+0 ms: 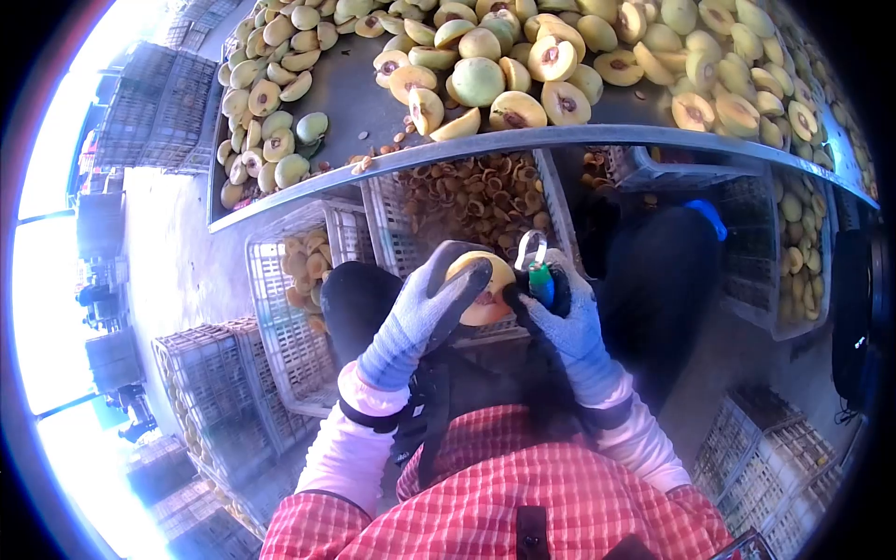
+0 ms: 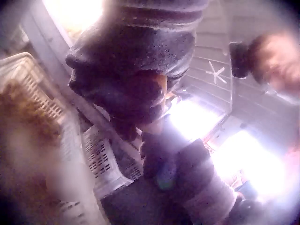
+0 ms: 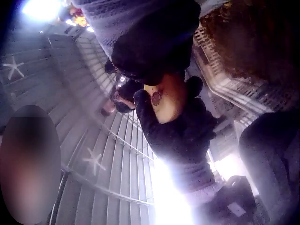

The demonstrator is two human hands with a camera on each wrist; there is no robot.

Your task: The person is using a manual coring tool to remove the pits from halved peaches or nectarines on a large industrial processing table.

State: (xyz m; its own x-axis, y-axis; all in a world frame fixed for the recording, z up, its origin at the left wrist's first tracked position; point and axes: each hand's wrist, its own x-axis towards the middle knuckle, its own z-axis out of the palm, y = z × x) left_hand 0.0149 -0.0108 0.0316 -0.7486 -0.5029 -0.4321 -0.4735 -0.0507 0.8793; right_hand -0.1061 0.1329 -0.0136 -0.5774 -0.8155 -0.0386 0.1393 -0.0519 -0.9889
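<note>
My left hand (image 1: pixel 411 322), in a grey-blue glove with a dark palm, grips a yellow peach (image 1: pixel 490 280) in front of my body, between my knees. A reddish-brown patch shows on the side of the fruit towards me, and a brown spot also shows on the peach (image 3: pixel 173 101) in the right wrist view. My right hand (image 1: pixel 569 317), gloved alike, holds a pitting tool (image 1: pixel 540 277) with a green handle and a bent metal loop pointing up. Its thumb lies right at the peach's edge. Gloved fingers hide most of the fruit in the left wrist view.
A metal-edged table (image 1: pixel 355 79) ahead bears many halved peaches (image 1: pixel 553 58). Beneath it stands a crate (image 1: pixel 383 215) of brown pits and scraps. A crate (image 1: pixel 280 350) with peach pieces is at left, another peach-filled crate (image 1: pixel 793 322) at right. Stacked crates (image 1: pixel 219 383) stand further left.
</note>
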